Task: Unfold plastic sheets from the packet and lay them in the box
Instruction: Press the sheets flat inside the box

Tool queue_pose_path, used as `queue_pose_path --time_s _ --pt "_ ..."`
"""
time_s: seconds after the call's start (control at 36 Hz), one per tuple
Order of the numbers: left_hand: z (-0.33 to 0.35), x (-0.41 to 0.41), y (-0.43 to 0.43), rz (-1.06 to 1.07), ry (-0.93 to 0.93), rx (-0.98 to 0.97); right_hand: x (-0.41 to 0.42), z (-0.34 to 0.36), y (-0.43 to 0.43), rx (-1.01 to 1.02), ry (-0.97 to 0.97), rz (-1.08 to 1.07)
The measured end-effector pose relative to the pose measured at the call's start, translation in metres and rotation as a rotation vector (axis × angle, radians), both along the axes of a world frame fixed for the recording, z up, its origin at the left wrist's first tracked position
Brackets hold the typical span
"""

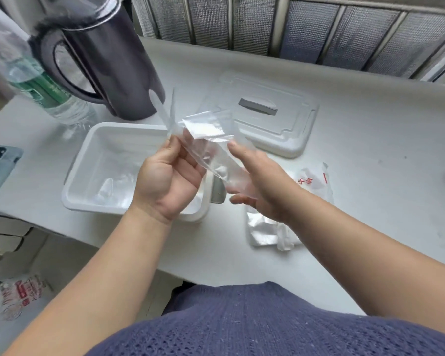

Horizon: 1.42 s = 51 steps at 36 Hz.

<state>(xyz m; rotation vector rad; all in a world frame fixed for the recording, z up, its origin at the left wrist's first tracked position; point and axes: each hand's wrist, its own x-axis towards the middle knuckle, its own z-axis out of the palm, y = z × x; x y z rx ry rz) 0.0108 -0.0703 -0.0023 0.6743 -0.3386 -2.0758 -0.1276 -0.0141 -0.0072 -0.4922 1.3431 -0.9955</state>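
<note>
Left hand point(170, 176) pinches the half-unfolded sheet point(206, 129) near its top, and the right hand point(260, 186) has thumb and loosely curled fingers round the lower part. They're held up over the right end of the box point(82, 160), which has crinkled plastic in it. On the surface point(370, 176), the packet point(316, 181) is near right, lid point(288, 140) far right, jug point(113, 60) and bottle point(52, 91) far left.

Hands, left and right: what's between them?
A clear, partly folded plastic sheet, held by the left hand and the right hand. The head view shows it.
</note>
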Motion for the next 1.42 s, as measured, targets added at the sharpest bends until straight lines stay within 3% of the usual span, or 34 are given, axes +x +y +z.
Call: queue_pose_path --time_s 0.14,0.19,0.25,0.39,0.44,0.5,0.58,0.64,0.72,0.81,0.83,0.89,0.94,1.03,1.08,1.17,1.22,1.31,1.42 --pt "-0.002 0.028 -0.007 0.044 0.252 0.089 0.015 0.010 -0.009 0.086 -0.328 0.030" --pt "-0.003 0.039 -0.012 0.068 0.324 0.128 0.024 0.012 -0.015 0.114 -0.369 0.002" --pt "-0.001 0.048 -0.015 0.044 0.317 0.115 0.033 0.011 -0.020 0.109 -0.272 -0.085" --pt "0.008 0.065 -0.022 -0.035 0.326 0.168 0.051 0.019 -0.025 -0.152 0.321 -0.243" --pt "0.008 0.072 -0.028 -0.030 0.393 0.212 0.059 0.022 -0.033 -0.127 0.281 -0.195" --pt "0.005 0.075 -0.034 0.014 0.391 0.221 0.066 0.024 -0.040 -0.014 0.045 -0.059" --pt "0.003 0.081 -0.039 0.074 0.220 0.199 0.077 0.025 -0.043 0.105 -0.375 0.105" --pt "0.002 0.085 -0.039 0.079 0.196 0.195 0.082 0.021 -0.047 0.117 -0.421 0.076" --pt "0.007 0.096 -0.042 0.182 0.024 0.158 0.083 0.017 -0.059 0.018 -0.228 -0.019" --pt "0.011 0.116 -0.054 0.356 -0.220 0.024 0.078 0.007 -0.070 -0.074 0.317 0.074" --pt "0.012 0.123 -0.057 0.437 -0.331 -0.023 0.077 0.006 -0.071 -0.084 0.479 0.132" --pt "0.019 0.132 -0.057 0.529 -0.729 -0.248 0.077 0.006 -0.074 -0.106 0.626 0.233" --pt "0.027 0.130 -0.054 0.377 -1.098 -0.626 0.082 0.008 -0.076 -0.118 0.639 0.305" --pt "0.026 0.118 -0.049 -0.288 -1.410 -0.851 0.092 0.011 -0.079 -0.135 0.428 0.378" --pt "0.017 0.111 -0.047 -0.594 -1.449 -0.810 0.099 0.015 -0.080 -0.135 0.171 0.403" --pt "0.001 0.110 -0.049 -0.552 -1.337 -0.676 0.101 0.018 -0.083 -0.138 -0.045 0.331" --pt "-0.004 0.114 -0.052 -0.488 -1.275 -0.582 0.098 0.015 -0.087 -0.117 -0.058 0.272" --pt "-0.008 0.122 -0.059 -0.253 -1.243 -0.500 0.092 0.006 -0.092 -0.058 0.204 0.238" --pt "-0.006 0.137 -0.078 0.123 -1.577 -0.518 0.091 -0.006 -0.095 0.042 0.654 0.375"
